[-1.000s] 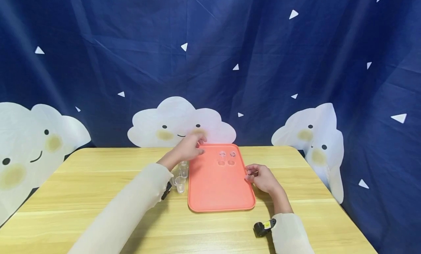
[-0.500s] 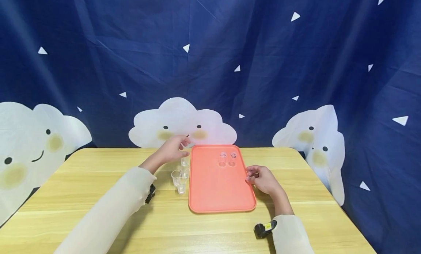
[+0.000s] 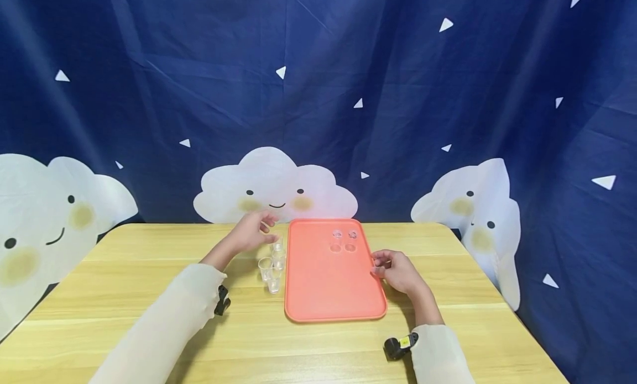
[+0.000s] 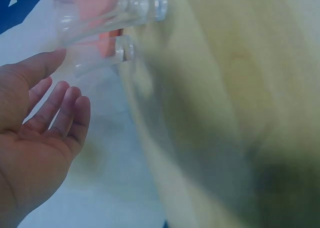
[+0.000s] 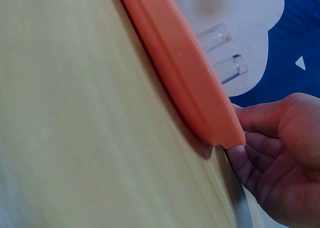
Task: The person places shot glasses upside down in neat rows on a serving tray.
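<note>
My left hand [image 3: 254, 231], fingers loosely bent and apart, hovers by the farthest of several clear plastic cups [image 3: 266, 268] left of the tray. In the left wrist view its thumb tip comes close to a clear cup [image 4: 102, 56]; whether they touch, I cannot tell. These cups stand upright on the table. My right hand [image 3: 400, 271] grips the right edge of the coral tray [image 3: 333, 295], thumb at the rim and fingers lower down in the right wrist view. Two clear cups [image 5: 234, 68] stand at the tray's far right, apparently upside down.
A light wooden table [image 3: 149, 284] bears everything. Behind its far edge hangs a dark blue curtain [image 3: 318, 96] with white clouds and triangles. The loose cups stand close together beside the tray's left rim.
My left hand has moved from over the tray's far left corner leftward and down to the loose cups, uncovering them. My right hand and the tray have stayed put.
</note>
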Tool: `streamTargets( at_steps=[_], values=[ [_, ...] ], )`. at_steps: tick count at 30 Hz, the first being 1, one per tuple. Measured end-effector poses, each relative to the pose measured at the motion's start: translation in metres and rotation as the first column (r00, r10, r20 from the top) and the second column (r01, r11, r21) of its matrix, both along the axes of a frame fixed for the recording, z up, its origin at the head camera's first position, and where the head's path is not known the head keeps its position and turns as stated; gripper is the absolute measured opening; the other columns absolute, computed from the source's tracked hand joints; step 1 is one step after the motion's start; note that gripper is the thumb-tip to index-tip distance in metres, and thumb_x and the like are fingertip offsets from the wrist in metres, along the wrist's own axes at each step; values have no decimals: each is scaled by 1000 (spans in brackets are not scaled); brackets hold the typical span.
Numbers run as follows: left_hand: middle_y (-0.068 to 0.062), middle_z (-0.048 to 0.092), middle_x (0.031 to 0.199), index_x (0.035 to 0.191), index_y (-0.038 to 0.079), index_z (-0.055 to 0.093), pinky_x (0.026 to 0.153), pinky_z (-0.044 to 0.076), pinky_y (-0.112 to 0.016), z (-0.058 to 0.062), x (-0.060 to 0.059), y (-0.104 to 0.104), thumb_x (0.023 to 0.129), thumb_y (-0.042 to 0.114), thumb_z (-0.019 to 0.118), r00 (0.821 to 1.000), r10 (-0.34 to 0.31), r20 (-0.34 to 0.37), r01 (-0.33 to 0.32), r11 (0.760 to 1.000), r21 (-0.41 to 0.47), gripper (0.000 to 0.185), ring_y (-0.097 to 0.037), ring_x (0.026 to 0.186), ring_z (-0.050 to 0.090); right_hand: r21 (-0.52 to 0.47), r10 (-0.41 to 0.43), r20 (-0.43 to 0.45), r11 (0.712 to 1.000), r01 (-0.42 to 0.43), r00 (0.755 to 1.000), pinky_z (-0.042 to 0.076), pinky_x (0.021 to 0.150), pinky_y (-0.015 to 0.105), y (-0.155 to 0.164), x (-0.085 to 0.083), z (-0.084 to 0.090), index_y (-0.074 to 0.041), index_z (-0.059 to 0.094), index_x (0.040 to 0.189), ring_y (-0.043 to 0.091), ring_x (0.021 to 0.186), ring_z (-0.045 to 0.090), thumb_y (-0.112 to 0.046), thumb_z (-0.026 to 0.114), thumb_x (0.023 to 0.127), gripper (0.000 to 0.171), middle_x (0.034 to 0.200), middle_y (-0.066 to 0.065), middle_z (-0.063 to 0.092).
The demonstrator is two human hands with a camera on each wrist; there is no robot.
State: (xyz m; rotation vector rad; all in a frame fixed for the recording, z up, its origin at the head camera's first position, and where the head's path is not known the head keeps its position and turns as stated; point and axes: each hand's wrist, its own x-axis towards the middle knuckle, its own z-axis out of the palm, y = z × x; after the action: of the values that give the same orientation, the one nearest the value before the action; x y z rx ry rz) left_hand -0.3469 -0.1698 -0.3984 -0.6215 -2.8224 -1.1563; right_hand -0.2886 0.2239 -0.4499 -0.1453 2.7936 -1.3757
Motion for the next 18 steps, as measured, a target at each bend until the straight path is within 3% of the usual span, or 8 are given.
streamTargets(
  at_steps=[11,18],
  values=[
    [-17,65,124,133,-1,59,97,54,-45,-23,0,-6,86,7,81,992,62,112,-72,993,89,53,-31,108,65,-10,6,-1,1000,-6,1000,52,73,29,1,1,4,3,67,124,24,89,60,3,69,91,33,101,10,67],
    [-17,65,121,131,-1,61,96,54,-43,-33,-3,-6,86,3,79,990,45,134,-60,992,109,48,-30,106,65,-12,5,-3,1000,-6,1000,52,73,31,0,0,0,2,67,124,23,88,60,3,70,91,33,101,9,68]
  ],
)
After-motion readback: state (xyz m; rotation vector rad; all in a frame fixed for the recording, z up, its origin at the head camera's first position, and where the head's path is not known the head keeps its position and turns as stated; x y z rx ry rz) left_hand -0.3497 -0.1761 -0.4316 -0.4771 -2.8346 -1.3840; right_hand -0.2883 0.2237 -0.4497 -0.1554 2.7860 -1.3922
